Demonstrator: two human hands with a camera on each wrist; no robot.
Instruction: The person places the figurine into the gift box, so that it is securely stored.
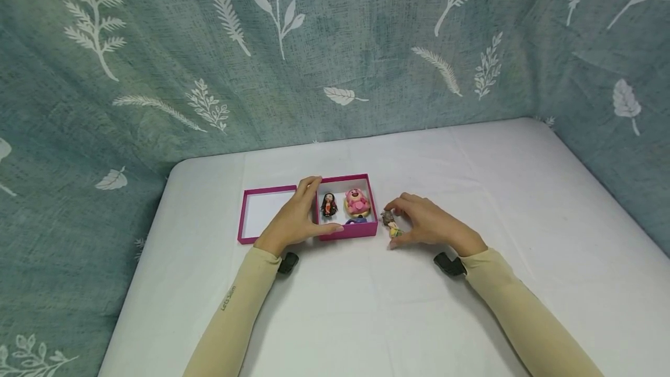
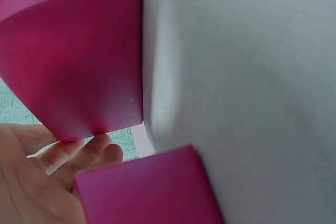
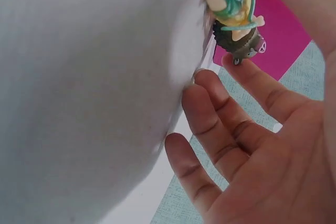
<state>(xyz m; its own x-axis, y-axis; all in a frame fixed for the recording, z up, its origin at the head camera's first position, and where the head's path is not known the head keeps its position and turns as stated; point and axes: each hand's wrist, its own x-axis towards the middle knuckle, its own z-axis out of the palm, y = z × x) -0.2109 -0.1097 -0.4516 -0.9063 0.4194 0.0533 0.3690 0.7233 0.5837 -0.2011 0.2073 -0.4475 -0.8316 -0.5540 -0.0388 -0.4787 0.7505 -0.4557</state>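
Observation:
My left hand (image 1: 295, 214) grips a magenta box (image 1: 348, 232) at its left end, fingers at the far corner and thumb along the near wall. Inside the box are a dark-haired doll figurine (image 1: 328, 205), a pink bear figurine (image 1: 357, 202) and a partly hidden blue-purple one (image 1: 357, 220). Just right of the box, a small figurine (image 1: 391, 224) with a grey-brown head and a yellow and green body is between my right hand's (image 1: 431, 223) thumb and index finger. In the right wrist view, the index fingertip (image 3: 231, 61) touches the head of this figurine (image 3: 236, 14), close to the tabletop.
The box's shallow magenta lid (image 1: 266, 209), white inside, lies left of the box, partly behind my left hand. A white cloth covers the table (image 1: 335, 319). Behind it hangs a green curtain (image 1: 377, 74) with white leaf prints.

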